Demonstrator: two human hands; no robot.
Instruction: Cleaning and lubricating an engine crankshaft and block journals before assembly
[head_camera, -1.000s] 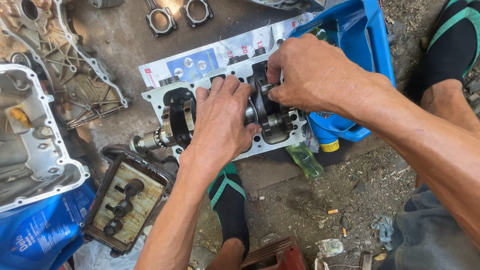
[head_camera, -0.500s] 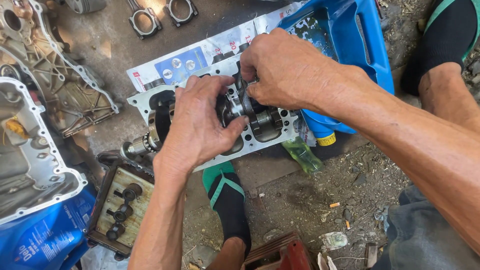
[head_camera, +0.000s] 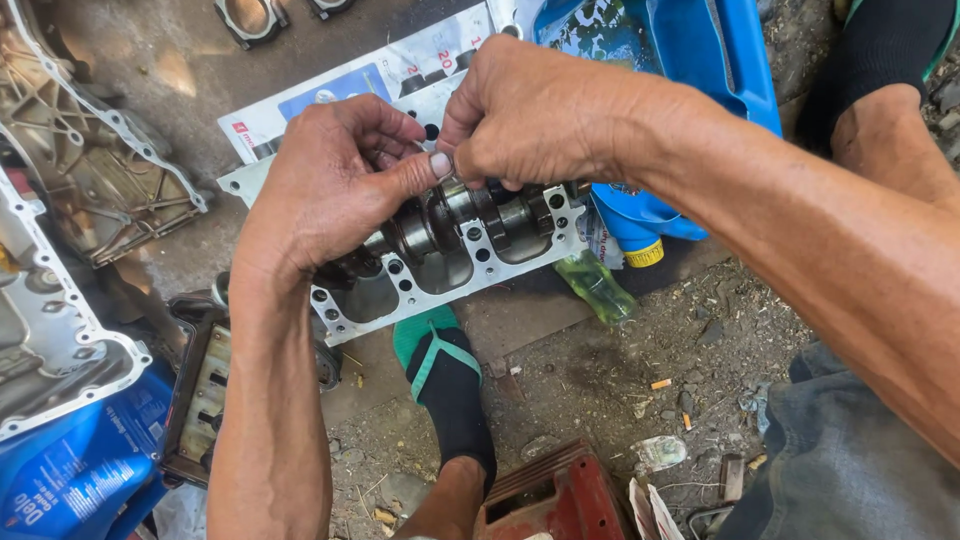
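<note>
A dark steel crankshaft (head_camera: 455, 222) lies in a light metal engine block (head_camera: 445, 280) on the ground. My left hand (head_camera: 335, 185) and my right hand (head_camera: 530, 110) meet just above the crankshaft's middle, fingertips pinched together on a small part that the fingers hide. My left thumb presses against my right fingers. A printed cardboard sheet (head_camera: 350, 85) lies under the block's far side.
A blue plastic oil jug (head_camera: 680, 60) cut open sits at the upper right, a small green bottle (head_camera: 595, 285) below it. Grey engine covers (head_camera: 70, 170) lie left, a dirty cylinder part (head_camera: 200, 395) lower left, my socked foot (head_camera: 445, 385) in front, a red block (head_camera: 555, 500) below.
Both hands have lifted off the crankshaft and come together above it, fingertips pinched. The camera has moved closer and shifted, so the block sits lower in view.
</note>
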